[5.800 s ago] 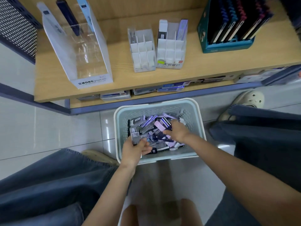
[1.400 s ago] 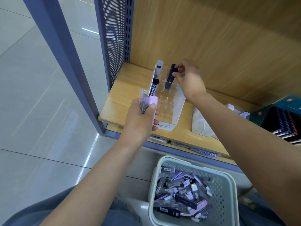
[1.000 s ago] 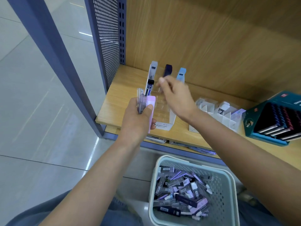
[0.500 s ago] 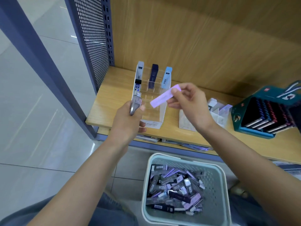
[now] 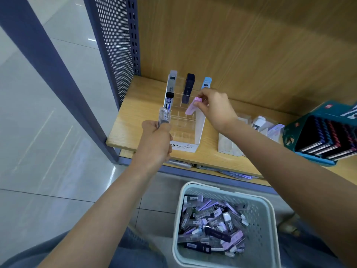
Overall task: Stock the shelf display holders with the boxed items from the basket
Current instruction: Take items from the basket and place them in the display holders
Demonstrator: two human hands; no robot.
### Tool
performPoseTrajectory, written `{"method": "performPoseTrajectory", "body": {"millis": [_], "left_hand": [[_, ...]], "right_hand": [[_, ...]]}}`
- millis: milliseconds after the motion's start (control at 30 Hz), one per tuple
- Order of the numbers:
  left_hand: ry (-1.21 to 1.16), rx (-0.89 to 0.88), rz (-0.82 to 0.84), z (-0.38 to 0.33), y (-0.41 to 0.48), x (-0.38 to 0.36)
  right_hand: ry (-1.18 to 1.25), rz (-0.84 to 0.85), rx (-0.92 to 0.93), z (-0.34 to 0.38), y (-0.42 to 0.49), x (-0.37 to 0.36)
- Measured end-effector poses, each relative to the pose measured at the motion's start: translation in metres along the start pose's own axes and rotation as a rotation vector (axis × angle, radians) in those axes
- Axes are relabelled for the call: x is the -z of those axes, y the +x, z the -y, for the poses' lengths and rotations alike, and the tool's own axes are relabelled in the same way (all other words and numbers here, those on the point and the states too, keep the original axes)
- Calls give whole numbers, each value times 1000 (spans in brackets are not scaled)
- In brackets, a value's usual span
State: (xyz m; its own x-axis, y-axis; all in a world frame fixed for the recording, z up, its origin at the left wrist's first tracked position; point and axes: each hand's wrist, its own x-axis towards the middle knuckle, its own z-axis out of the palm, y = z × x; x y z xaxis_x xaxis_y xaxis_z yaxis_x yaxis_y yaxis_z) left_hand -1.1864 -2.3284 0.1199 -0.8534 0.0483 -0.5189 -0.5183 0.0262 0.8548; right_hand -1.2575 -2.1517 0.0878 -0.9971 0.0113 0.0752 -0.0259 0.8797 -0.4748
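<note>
Wood-grain shelf point(image 5: 135, 117), wood back wall, blue perforated side panel point(image 5: 116, 45) upper left, glossy grey tile floor point(image 5: 48, 132) at left. Clear display holder point(image 5: 199, 128) mid-frame, front label reads "MONO graph MG"; box point(image 5: 169, 99) in left column says "HB". Right hand point(image 5: 214, 107) pinches pink box point(image 5: 191, 108) by top end, tilted over holder. Left hand point(image 5: 156, 140) clenched round clear boxes point(image 5: 163, 117). Basket point(image 5: 264, 215) of boxed items point(image 5: 210, 225) on floor, lower right.

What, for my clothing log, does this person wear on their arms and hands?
Nothing. The left hand and right hand are bare: no gloves, rings or watch. The left forearm and right forearm are bare too, with no sleeve in view. Blue jeans cover the legs.
</note>
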Motion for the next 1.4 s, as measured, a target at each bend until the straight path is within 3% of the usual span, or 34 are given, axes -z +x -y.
{"method": "performPoseTrajectory", "body": {"millis": [300,600,767,867,933,1000,1067,1133,1400], "left_hand": [[15,-1,15,-2,-1,1],[29,-28,43,-2,-4,1],[53,-84,62,-2,-6,2],[42,-65,54,-3,-6,2],[35,-18,53,-4,-5,2],[21,35,56,-4,-4,2],[14,62,65,-3,-4,2],[31,57,76,-2,-4,1],[28,-53,24,1,-4,-3]], "right_hand": [[-130,112,-3,-7,7,-3],[-253,-48,-11,-3,10,-20],[-294,-14,-51,2,9,-21],[-98,-71,-62,12,-3,-21],[210,-82,-120,27,-19,-18],[630,98,-286,47,-37,-10],[856,361,-369,59,-54,0],[887,456,-330,65,-67,4],[1072,262,-357,57,-86,9]]}}
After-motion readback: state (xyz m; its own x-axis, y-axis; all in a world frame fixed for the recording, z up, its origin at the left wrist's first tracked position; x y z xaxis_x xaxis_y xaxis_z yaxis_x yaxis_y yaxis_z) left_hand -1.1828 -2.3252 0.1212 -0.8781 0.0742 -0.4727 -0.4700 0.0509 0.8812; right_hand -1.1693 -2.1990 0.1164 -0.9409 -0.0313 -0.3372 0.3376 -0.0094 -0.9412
